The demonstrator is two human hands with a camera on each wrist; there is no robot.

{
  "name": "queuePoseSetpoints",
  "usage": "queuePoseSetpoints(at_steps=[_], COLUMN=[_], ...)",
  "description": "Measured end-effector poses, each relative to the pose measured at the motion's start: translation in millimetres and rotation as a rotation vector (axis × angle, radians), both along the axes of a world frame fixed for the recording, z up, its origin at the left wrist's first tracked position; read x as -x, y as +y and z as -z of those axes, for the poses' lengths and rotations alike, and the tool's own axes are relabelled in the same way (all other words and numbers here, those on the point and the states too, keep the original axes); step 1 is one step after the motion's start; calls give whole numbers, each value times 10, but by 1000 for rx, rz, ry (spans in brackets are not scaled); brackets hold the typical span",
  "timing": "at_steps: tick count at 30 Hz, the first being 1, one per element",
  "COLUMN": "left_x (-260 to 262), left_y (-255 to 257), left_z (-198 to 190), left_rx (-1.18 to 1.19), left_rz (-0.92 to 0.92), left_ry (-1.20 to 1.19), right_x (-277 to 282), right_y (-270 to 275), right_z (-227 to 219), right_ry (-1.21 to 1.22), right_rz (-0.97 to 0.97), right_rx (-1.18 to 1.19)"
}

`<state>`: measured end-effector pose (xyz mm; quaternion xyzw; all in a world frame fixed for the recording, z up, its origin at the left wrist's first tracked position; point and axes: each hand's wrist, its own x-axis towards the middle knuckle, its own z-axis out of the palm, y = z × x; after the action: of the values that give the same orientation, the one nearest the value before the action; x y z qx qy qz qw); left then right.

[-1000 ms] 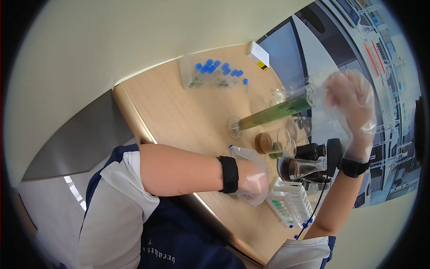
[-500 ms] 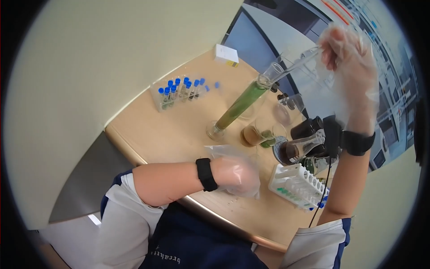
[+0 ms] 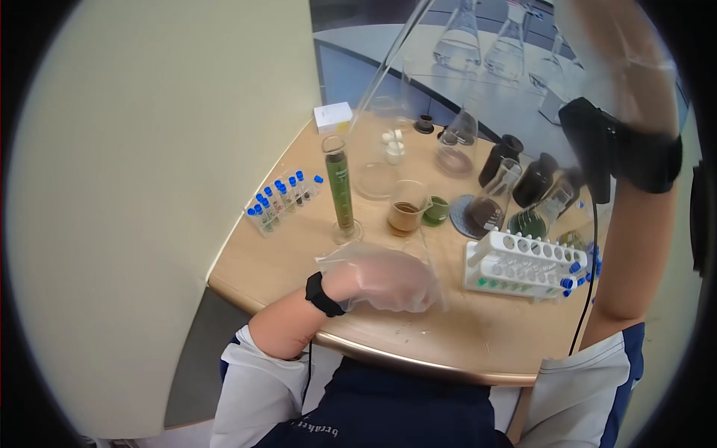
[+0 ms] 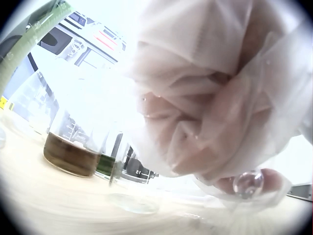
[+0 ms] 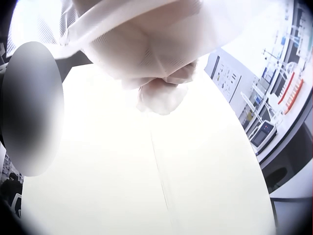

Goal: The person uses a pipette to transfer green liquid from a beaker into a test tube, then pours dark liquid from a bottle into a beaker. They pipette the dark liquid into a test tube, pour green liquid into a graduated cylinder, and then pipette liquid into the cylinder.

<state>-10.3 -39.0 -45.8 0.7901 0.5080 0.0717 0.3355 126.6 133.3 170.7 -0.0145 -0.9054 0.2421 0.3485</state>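
Observation:
In the head view, my right hand (image 3: 624,41), in a clear plastic glove, is raised at the top edge, its fingers out of frame there. A long thin glass rod (image 3: 382,69) slants down from above, lower end near the mouth of a graduated cylinder (image 3: 340,187) of green liquid. The right wrist view shows curled gloved fingertips (image 5: 164,98). My gloved left hand (image 3: 388,280) is curled low over the table, in front of the cylinder. In the left wrist view its fingertips pinch a clear rounded glass piece (image 4: 248,184), the rest hidden.
A beaker of brown liquid (image 3: 404,216) and a small green-filled vessel (image 3: 435,212) stand beyond my left hand. Right of them are conical flasks (image 3: 489,213), dark bottles (image 3: 534,183) and a white tube rack (image 3: 523,265). Blue-capped tubes (image 3: 280,198) stand at left.
My right hand has risen, and the glass rod has come up out of the cylinder. The head view has turned, so the cylinder now appears upright. My left hand remains curled low over the table.

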Motion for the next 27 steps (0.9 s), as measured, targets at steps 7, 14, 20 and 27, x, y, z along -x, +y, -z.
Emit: queuePoseSetpoints(at_steps=[7, 14, 20, 27], left_x=[32, 488, 688, 595], left_y=[-40, -191, -655, -737], left_z=[-159, -133, -185, -116], left_rx=[-36, -946, -701, -611], left_rz=[75, 189, -1048, -877], left_ry=[1, -557, -864, -735], right_x=[-1165, -1913, -1712, -1699], right_y=[-315, -909, -860, -808], right_z=[568, 1699, 2161, 2382], right_ry=[349, 335, 406, 454], right_rz=[47, 6, -194, -267], right_rx=[124, 69, -763, -982])
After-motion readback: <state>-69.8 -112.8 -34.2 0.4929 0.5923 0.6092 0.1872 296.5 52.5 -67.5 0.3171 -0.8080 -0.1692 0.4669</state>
